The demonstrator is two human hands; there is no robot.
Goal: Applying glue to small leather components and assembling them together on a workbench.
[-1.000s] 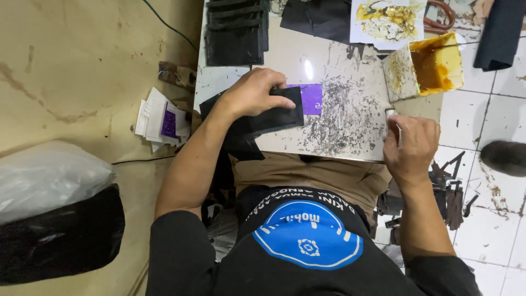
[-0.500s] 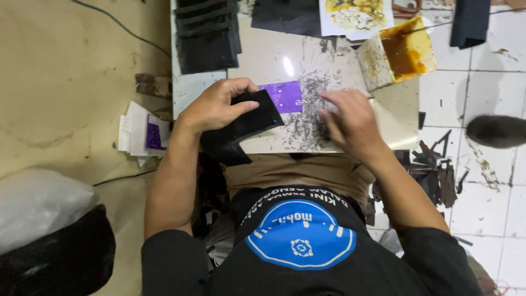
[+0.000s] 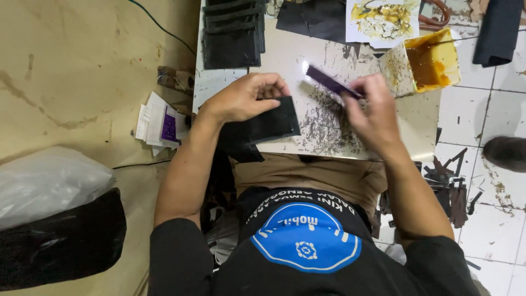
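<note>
The left hand (image 3: 244, 98) lies on a flat black wallet piece (image 3: 271, 123) at the near edge of the table (image 3: 285, 49); its fingers are curled tight over the piece's upper edge, clamping it down, and the lower left corner of the piece hangs past the table edge over the lap. The right hand (image 3: 375, 112) holds a thin purple card (image 3: 329, 81) pinched narrow between thumb and fingertips; the card is tilted, its free end pointing up and left, clear of the table top and apart from the black piece, though near it.

The step in hand, as it looks, is bringing the card and the black piece together; the two are not yet touching. A next move here would call for a steady pinch on the thin card and a firm hold on the piece, since part of it is unsupported.

Under the right hand the table is smeared with dark flecks (image 3: 329, 126); at the far right corner stands an open tub of yellow glue (image 3: 433, 57), with a glue-stained sheet (image 3: 381, 19) beside it; a stack of black pieces (image 3: 233, 33) sits at the far left. White and purple papers (image 3: 161, 123) lie on the floor left of the table.
</note>
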